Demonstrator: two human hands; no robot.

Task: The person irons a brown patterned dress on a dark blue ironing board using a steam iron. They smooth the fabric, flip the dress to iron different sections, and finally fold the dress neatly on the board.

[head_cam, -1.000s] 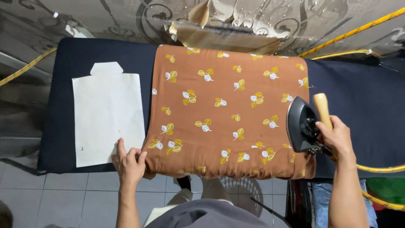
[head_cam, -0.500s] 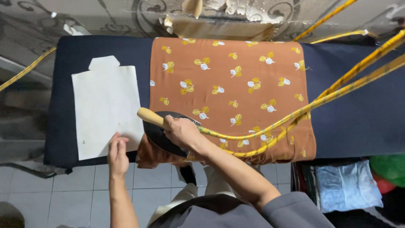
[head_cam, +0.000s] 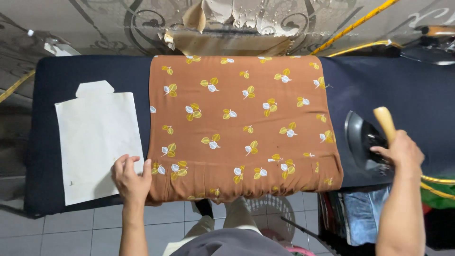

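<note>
Head view: on a dark padded surface [head_cam: 95, 71], a cream paper pattern [head_cam: 92, 142] lies left. The left hand [head_cam: 130, 180], fingers apart, presses the brown leaf-print fabric [head_cam: 241, 123]. Far right, the right hand [head_cam: 403, 151] has its fingers clamped on a black iron [head_cam: 362, 140].

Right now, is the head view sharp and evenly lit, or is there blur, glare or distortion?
Head view: sharp on the brown fabric and both hands, left hand, right hand; lighting soft and even, shadows faint; slight sheen on the iron; the dark board bows a little towards the frame edges.
</note>
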